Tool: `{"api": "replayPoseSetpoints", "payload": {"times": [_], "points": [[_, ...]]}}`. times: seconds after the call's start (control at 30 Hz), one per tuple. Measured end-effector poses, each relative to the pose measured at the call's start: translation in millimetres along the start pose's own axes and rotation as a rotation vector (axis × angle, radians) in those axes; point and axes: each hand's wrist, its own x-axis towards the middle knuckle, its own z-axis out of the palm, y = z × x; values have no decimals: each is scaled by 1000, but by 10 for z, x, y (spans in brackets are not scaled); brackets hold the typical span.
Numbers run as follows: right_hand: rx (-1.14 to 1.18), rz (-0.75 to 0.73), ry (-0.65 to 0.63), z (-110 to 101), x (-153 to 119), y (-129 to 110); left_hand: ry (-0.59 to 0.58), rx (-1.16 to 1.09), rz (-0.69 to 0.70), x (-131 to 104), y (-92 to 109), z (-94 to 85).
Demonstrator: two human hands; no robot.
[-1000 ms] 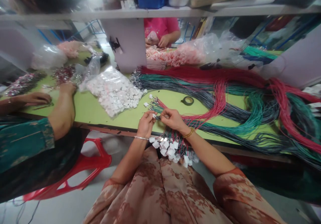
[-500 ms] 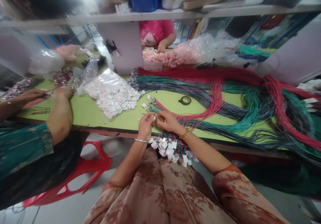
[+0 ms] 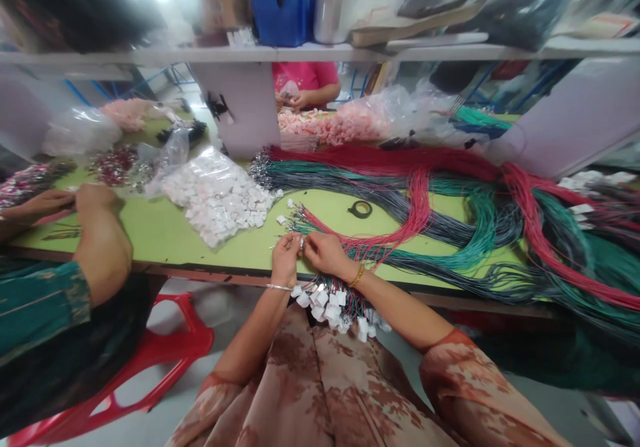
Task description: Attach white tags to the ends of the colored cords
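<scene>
At the table's front edge my left hand (image 3: 286, 258) is closed in a pinch on a small white plastic connector (image 3: 301, 242). My right hand (image 3: 325, 253) meets it there, its fingertips pinched together; what they hold is too small to make out. Under my wrists hangs a bunch of wires ending in white connectors (image 3: 330, 307), over my lap. Just beyond my hands lie the metal-tipped ends of red, green and black wires (image 3: 300, 217). Two loose white connectors (image 3: 281, 220) rest beside those tips.
A clear bag of white connectors (image 3: 220, 197) lies left of centre. Long red wires (image 3: 380, 160) and green and black bundles stretch rightward. Black tape (image 3: 360, 209) lies between. A co-worker's arm (image 3: 103, 227) is at left, above a red stool (image 3: 185, 333). Another person sits opposite, under the shelf (image 3: 325, 52).
My view has tilted up and shifted slightly right, so everything sits a little lower and further left. My hands stay together at the small connector. The person opposite has raised their hands.
</scene>
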Motion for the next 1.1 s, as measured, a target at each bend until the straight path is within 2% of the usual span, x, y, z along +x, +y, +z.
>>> {"api": "replayPoseSetpoints", "payload": {"times": [0.13,0.2,0.27,0.33,0.4,0.53,0.8,1.1], "points": [[111,-11,-39,-130,103,103,31,-44,-29,36,34,-60],[145,54,-14,-224,217,242,36,-58,-62,40,46,-87],[49,201,13,-293,351,402,29,-59,-91,39,53,-103],[-83,318,-59,-318,467,537,18,-56,-106,37,53,-110],[-161,369,-135,-310,539,626,14,-61,-109,37,52,-117],[-201,367,-188,-289,566,685,0,-69,-108,39,49,-145],[-263,285,-238,-279,559,634,-27,-57,-92,27,39,-163],[-522,363,-207,-538,584,718,-50,-51,-83,15,37,-184]]}}
